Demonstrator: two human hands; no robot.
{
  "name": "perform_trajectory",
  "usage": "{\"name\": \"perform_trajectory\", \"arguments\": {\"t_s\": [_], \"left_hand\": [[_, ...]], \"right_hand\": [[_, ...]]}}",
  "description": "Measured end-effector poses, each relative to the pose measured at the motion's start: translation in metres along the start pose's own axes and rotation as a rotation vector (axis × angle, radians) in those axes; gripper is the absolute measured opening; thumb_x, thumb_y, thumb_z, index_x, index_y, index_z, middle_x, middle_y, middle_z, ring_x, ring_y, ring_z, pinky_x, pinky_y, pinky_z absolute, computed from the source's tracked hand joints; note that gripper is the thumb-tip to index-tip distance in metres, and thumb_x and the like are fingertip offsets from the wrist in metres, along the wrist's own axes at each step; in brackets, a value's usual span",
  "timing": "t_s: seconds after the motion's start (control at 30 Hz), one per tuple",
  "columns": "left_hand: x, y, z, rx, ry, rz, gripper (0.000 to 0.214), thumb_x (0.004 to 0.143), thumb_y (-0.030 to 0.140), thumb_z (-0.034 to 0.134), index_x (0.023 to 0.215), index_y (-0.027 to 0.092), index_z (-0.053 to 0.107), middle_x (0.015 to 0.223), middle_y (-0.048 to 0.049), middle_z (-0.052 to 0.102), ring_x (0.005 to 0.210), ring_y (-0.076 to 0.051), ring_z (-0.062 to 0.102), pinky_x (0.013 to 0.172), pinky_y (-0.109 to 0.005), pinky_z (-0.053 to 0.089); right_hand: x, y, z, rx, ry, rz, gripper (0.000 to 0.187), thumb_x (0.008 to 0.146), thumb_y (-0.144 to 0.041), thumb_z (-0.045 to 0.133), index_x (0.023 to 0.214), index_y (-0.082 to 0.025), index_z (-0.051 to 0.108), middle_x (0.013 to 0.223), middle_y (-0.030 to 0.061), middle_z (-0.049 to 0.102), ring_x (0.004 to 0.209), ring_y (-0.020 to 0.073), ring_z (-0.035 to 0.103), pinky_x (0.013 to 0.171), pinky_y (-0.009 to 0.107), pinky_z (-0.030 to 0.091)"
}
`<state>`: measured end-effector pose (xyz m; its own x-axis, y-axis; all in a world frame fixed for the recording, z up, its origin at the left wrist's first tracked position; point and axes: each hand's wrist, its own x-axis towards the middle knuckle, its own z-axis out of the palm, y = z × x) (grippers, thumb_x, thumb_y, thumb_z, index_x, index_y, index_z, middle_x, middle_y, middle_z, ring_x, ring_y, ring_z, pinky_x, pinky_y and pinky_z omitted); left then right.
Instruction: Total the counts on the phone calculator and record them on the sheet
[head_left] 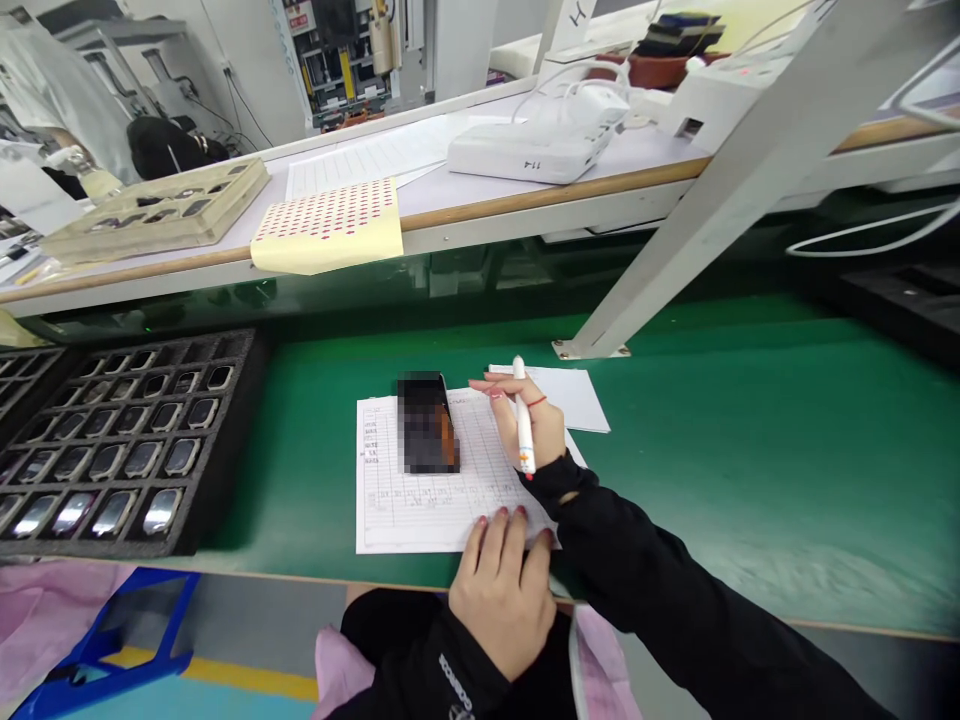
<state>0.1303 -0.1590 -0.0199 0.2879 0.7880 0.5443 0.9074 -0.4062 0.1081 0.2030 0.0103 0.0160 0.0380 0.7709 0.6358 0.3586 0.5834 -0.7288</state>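
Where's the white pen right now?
In the head view, the white pen is just right of centre, held in the right hand, beyond the left hand.

A phone (pixel 441 430) lies on the form (pixel 484 450); left of the form sits a tray (pixel 217 440), behind its right side a loose sheet (pixel 576 395).

My right sleeve (pixel 675 585) is black and creased, gathered snugly at the wrist; my left sleeve (pixel 420 670) is black too — with white lettering (pixel 456 680) near the cuff. A thin red band (pixel 536 402) circles part of my right hand (pixel 546 430). My left hand (pixel 499 595) has pinkish-red nails (pixel 502 512) — and pink cloth (pixel 604 665) flanks my lap.
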Motion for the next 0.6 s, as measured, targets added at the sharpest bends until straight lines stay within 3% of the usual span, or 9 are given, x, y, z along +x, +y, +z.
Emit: {"name": "perform_trajectory", "arguments": {"t_s": [0.17, 0.4, 0.5, 0.6], "left_hand": [[0.001, 0.001, 0.001, 0.0, -0.013, -0.001, 0.039, 0.086, 0.026, 0.05, 0.123, 0.019, 0.06, 0.134, -0.0046, 0.055, 0.125, -0.021, 0.049, 0.107, -0.036, 0.036], [0.0, 0.001, 0.001, -0.003, -0.013, 0.0, 0.04, 0.086, 0.026, 0.05, 0.124, 0.019, 0.059, 0.134, -0.0052, 0.055, 0.126, -0.021, 0.048, 0.108, -0.036, 0.035], [0.001, 0.0, 0.002, -0.006, -0.014, 0.003, 0.04, 0.086, 0.026, 0.05, 0.124, 0.019, 0.059, 0.133, -0.0056, 0.056, 0.125, -0.022, 0.049, 0.108, -0.036, 0.035], [0.0, -0.001, 0.002, -0.017, -0.008, 0.005, 0.038, 0.085, 0.027, 0.05, 0.121, 0.018, 0.06, 0.132, -0.0067, 0.056, 0.125, -0.023, 0.048, 0.108, -0.037, 0.034]], "right_hand": [[0.004, 0.0, -0.006, 0.059, 0.064, 0.122, 0.014, 0.092, -0.03, 0.047, 0.089, -0.022, 0.058, 0.092, 0.0064, 0.073, 0.101, 0.0215, 0.065, 0.093, 0.045, 0.049], [-0.003, -0.003, -0.001, 0.101, -0.016, 0.158, 0.014, 0.091, -0.032, 0.048, 0.087, -0.022, 0.057, 0.094, 0.0069, 0.073, 0.097, 0.021, 0.067, 0.096, 0.044, 0.046], [-0.007, -0.007, 0.002, 0.133, -0.103, 0.113, 0.008, 0.09, -0.028, 0.049, 0.086, -0.023, 0.053, 0.095, 0.0063, 0.073, 0.097, 0.0208, 0.067, 0.094, 0.043, 0.048], [-0.012, -0.01, 0.007, 0.126, -0.269, -0.028, 0.003, 0.086, -0.022, 0.052, 0.084, -0.024, 0.051, 0.094, 0.0054, 0.073, 0.096, 0.0212, 0.066, 0.095, 0.046, 0.047]]}}
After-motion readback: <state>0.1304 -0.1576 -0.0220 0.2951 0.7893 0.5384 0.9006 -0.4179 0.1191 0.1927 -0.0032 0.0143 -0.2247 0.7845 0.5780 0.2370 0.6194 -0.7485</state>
